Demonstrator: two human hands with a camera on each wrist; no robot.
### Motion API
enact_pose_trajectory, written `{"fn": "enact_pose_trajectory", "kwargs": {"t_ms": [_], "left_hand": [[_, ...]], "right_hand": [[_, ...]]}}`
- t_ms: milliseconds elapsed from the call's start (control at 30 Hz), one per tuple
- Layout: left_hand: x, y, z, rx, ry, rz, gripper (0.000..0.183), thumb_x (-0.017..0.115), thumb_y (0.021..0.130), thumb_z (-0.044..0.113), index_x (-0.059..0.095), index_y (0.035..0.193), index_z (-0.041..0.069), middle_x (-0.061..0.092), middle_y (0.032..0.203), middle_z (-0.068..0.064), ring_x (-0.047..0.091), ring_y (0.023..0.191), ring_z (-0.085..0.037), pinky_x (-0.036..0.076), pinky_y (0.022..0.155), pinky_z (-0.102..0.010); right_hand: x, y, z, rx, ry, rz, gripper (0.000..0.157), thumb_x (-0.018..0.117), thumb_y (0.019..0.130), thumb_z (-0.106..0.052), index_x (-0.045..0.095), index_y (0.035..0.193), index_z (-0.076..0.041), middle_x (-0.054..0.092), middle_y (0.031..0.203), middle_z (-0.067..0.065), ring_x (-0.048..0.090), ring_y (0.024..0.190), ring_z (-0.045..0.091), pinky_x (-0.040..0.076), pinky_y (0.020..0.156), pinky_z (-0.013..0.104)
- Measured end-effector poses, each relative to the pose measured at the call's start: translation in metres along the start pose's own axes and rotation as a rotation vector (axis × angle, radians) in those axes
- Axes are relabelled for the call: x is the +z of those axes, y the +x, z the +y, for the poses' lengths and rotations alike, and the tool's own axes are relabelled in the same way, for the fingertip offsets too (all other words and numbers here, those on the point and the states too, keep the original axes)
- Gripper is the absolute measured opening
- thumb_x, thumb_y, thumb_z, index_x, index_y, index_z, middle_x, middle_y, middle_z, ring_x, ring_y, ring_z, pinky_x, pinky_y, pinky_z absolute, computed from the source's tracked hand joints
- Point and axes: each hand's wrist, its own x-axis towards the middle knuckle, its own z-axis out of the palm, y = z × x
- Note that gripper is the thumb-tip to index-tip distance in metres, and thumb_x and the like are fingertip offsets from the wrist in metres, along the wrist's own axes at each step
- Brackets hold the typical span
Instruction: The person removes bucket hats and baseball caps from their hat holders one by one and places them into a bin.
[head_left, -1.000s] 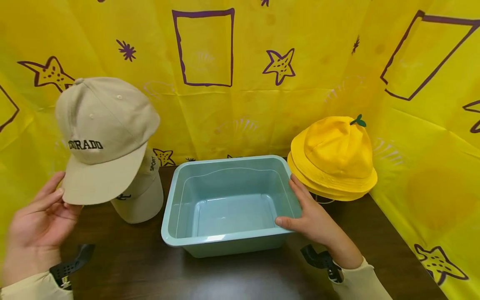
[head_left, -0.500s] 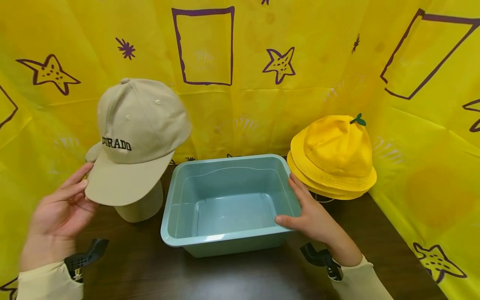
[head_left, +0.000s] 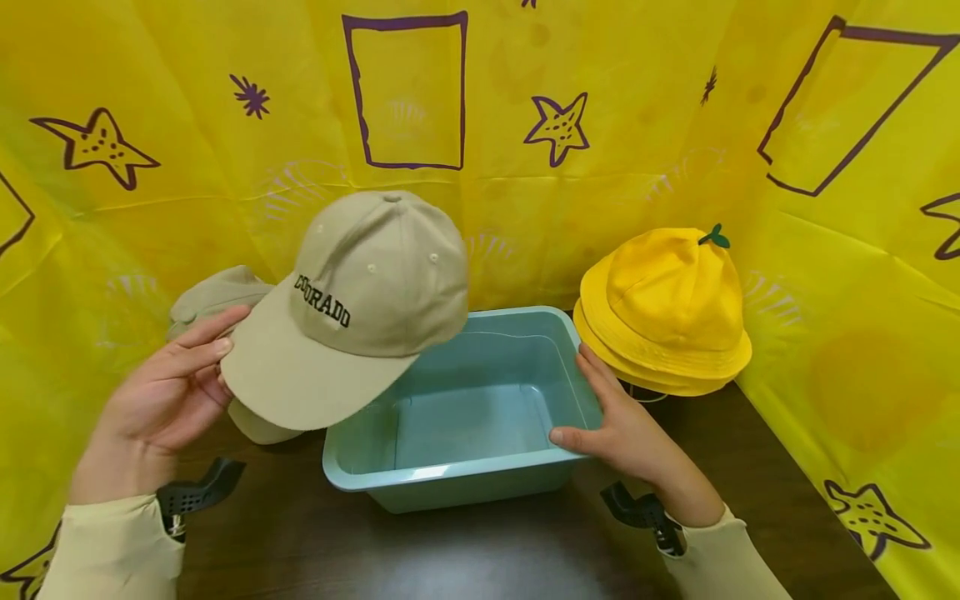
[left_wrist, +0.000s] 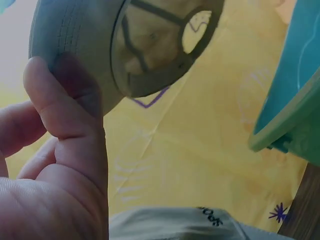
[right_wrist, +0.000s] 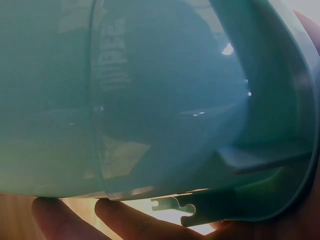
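Two pale sleeves (head_left: 112, 546) sit nearest my head view, a black mount (head_left: 198, 493) at each wrist, above the dark surface (head_left: 465, 554). I have the left hand (head_left: 161, 396) clamped on the brim of a beige cap (head_left: 382, 283), pinching it between thumb and fingers. The cap is in the air to that hand's right, crown up, dark lettering on its front, and from my head view it covers part of the tub's left end. My left wrist view looks into its underside.

I have the right hand (head_left: 615, 437) clamped on the near right rim of the tub (head_left: 487, 479), thumb over the edge and fingers along the outside. The tub stands upright between both hands.

Just beyond the left hand, a second cap (head_left: 217, 296) shows partly, mostly hidden by the beige one. Just beyond the right hand, yellow hats (head_left: 675, 292) are stacked brim over brim, a green sprout (head_left: 716, 237) on top. Farthest from both hands, yellow cloth (head_left: 645, 67) with purple starfish hangs behind everything.
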Motion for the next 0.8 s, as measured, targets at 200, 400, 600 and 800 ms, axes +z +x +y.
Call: {"fn": "enact_pose_trajectory", "kwargs": {"t_ms": [200,400,600,800], "left_hand": [[0.006,0.012,-0.006,-0.116,0.107,0.007,0.049,0.017,0.106,-0.008,0.046,0.145,-0.006,0.060,0.130,-0.023,0.065,0.108,-0.032,0.053,0.086,-0.039],[0.014,0.026,-0.013,-0.205,0.259,0.058,0.045,0.026,0.105,-0.010,0.055,0.139,-0.003,0.066,0.122,-0.017,0.068,0.098,-0.024,0.055,0.078,-0.030],[0.017,0.039,-0.019,-0.264,0.362,0.082,0.042,0.032,0.105,-0.009,0.060,0.135,0.000,0.066,0.123,-0.013,0.067,0.101,-0.022,0.054,0.080,-0.029],[0.017,0.051,-0.028,-0.349,0.443,0.145,0.035,0.042,0.105,-0.005,0.064,0.131,0.003,0.067,0.120,-0.013,0.067,0.102,-0.021,0.054,0.082,-0.030]], "right_hand": [[0.000,0.001,-0.001,-0.007,0.007,0.001,0.110,0.081,0.081,-0.044,0.016,0.159,-0.004,0.003,0.166,0.006,0.013,0.146,0.036,0.019,0.109,0.064],[0.000,0.000,0.000,-0.007,-0.002,0.000,0.110,0.081,0.081,-0.045,0.015,0.159,-0.004,0.003,0.166,0.006,0.013,0.146,0.036,0.019,0.109,0.064],[0.000,-0.001,0.000,0.000,-0.001,-0.003,0.109,0.080,0.082,-0.045,0.015,0.159,-0.005,0.003,0.166,0.006,0.012,0.147,0.037,0.018,0.109,0.065],[0.000,0.000,0.000,-0.006,0.011,-0.007,0.109,0.080,0.082,-0.044,0.015,0.159,-0.004,0.003,0.166,0.006,0.011,0.147,0.036,0.018,0.109,0.065]]}}
